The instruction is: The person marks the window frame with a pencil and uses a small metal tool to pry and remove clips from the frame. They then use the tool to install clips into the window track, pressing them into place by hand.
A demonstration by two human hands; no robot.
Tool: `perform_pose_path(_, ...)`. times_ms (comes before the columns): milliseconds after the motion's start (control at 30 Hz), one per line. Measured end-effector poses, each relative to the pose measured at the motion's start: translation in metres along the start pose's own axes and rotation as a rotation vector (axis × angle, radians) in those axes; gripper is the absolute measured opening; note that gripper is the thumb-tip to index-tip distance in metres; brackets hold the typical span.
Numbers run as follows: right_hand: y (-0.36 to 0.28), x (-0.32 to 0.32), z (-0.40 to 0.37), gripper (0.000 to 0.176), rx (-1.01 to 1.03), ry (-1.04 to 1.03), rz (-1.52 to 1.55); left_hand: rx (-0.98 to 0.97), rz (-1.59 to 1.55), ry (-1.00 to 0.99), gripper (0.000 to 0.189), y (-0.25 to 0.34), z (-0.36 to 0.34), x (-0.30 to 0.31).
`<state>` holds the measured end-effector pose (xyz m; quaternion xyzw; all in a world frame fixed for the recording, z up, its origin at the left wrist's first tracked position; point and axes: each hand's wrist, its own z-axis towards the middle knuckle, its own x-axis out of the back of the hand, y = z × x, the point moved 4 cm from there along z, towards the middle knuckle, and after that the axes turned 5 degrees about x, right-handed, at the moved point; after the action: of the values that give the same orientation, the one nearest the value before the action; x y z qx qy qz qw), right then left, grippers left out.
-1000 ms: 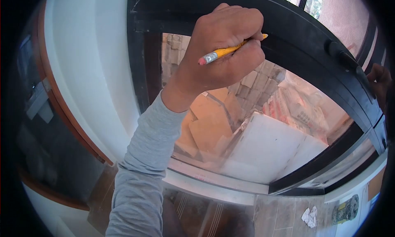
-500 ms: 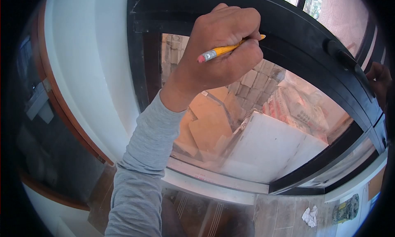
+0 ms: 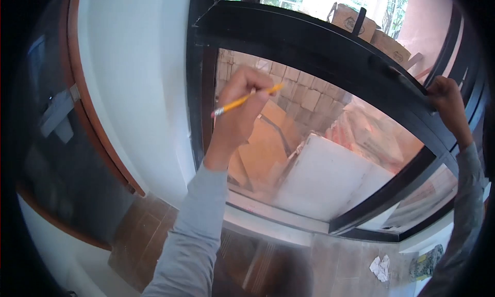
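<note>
My left hand (image 3: 245,98) is closed around a yellow pencil (image 3: 234,103), with its pink eraser end pointing down and left. It hovers before the glass pane, below the top rail of a black-framed door or window (image 3: 289,34). At the right, my right hand (image 3: 444,93) has its fingers curled at a long black handle (image 3: 410,80) on that rail. The fingertips are partly hidden there.
Through the glass appear a white box (image 3: 330,178), brown cardboard (image 3: 263,147) and stacked blocks (image 3: 309,98). A white curved wall (image 3: 134,91) rises at left beside a brown-edged opening. Crumpled paper (image 3: 380,267) lies on the floor (image 3: 335,261).
My left hand has dropped from the black rail to in front of the glass, pencil still in it. My right hand has come further into view at the handle. The view has shifted.
</note>
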<state>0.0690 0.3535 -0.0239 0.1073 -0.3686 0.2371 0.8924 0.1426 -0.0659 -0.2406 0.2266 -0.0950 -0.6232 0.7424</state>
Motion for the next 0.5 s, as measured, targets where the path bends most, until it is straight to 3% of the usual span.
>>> perform_pose_path(100, -0.007, 0.018, -0.009, 0.017, 0.102, -0.113, -0.011, 0.129, -0.032, -0.024, 0.021, 0.008, -0.050, -0.002)
perform_pose_path(200, -0.018, 0.058, -0.041, 0.035, 0.066, -0.102, 0.019, 0.387, 0.113, -0.044, 0.037, 0.031, -0.062, -0.005)
perform_pose_path(267, -0.012, 0.090, -0.065, 0.045, 0.101, -0.068, 0.040, 0.447, -0.084, 0.028, 0.042, 0.078, -0.050, -0.011)
perform_pose_path(400, -0.069, 0.195, -0.134, 0.031, 0.203, -0.038, 0.075, 0.123, -0.405, -0.132, 0.042, 0.171, -0.012, -0.018)
perform_pose_path(433, -0.084, 0.225, -0.149, 0.028, 0.226, -0.031, 0.084, 0.125, -0.415, -0.097, 0.042, 0.196, -0.007, -0.019)
perform_pose_path(500, -0.116, 0.270, -0.174, 0.025, 0.269, -0.030, 0.084, -0.183, -0.247, -0.049, 0.034, 0.255, -0.007, -0.016)
